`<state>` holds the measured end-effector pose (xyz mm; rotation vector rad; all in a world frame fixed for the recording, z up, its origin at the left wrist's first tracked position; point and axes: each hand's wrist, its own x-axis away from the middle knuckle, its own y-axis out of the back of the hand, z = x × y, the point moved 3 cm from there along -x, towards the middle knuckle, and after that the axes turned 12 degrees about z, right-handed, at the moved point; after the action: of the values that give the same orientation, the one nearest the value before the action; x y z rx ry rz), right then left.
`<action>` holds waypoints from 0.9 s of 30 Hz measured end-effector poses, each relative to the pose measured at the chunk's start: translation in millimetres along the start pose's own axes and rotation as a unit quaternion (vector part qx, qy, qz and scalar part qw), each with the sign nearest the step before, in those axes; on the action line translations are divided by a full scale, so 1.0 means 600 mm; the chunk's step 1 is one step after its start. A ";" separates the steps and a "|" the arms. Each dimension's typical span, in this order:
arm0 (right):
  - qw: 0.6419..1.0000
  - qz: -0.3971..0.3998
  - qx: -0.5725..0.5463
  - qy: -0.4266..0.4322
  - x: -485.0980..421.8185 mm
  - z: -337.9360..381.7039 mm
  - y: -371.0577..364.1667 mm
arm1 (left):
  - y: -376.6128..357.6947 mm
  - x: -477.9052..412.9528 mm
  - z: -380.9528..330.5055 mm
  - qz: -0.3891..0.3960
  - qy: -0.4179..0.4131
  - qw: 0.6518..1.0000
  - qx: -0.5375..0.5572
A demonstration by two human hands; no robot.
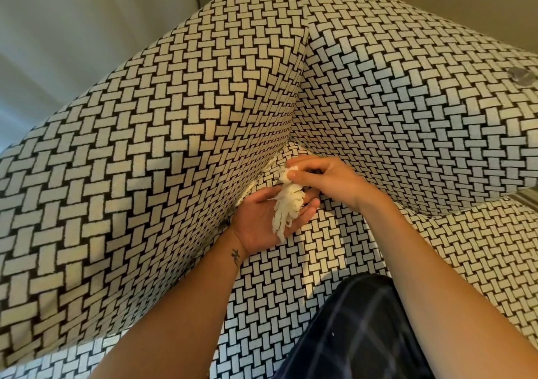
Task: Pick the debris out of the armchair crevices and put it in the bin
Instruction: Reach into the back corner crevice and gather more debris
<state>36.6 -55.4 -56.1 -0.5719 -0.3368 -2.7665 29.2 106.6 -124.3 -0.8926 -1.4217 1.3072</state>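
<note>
The armchair (pixel 163 134) is covered in a black-and-cream basket-weave fabric. Its left arm, backrest and seat meet in a corner crevice (pixel 286 151). My left hand (pixel 263 221) lies palm up on the seat beside the arm crevice, and a bundle of white shredded paper debris (pixel 288 206) rests across its fingers. My right hand (pixel 323 179) pinches the top of that debris between thumb and fingers, close to the corner. More white scraps (pixel 269 166) show along the crevice by the arm. No bin is in view.
A dark checked trouser leg (pixel 358 335) rests on the seat at the bottom. The backrest cushion (pixel 422 102) rises on the right. A pale wall (pixel 72 29) stands beyond the arm on the left.
</note>
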 end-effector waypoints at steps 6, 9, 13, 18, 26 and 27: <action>0.992 -0.011 0.122 -0.011 0.038 -0.007 -0.025 | -0.010 0.005 -0.002 -0.015 -0.022 0.995 -0.092; 0.975 -0.037 0.217 -0.002 0.048 0.004 -0.041 | -0.018 0.009 0.001 -0.046 -0.018 0.996 -0.078; 0.946 -0.060 0.320 -0.001 0.078 0.028 -0.062 | -0.034 0.011 0.008 -0.062 -0.054 0.991 -0.110; 0.946 -0.084 0.313 -0.007 0.123 0.036 -0.084 | -0.061 0.012 0.031 -0.116 -0.073 0.976 -0.170; 0.957 -0.149 0.248 0.008 0.214 0.060 -0.090 | -0.133 0.002 0.091 -0.094 -0.054 0.976 -0.191; 0.959 -0.155 0.237 0.015 0.225 0.064 -0.091 | -0.142 -0.003 0.093 -0.093 -0.058 0.974 -0.197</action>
<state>-86.6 -26.1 25.7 -0.3782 -1.1292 -2.8177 -16.0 76.6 -38.3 -0.9227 -1.8500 0.9640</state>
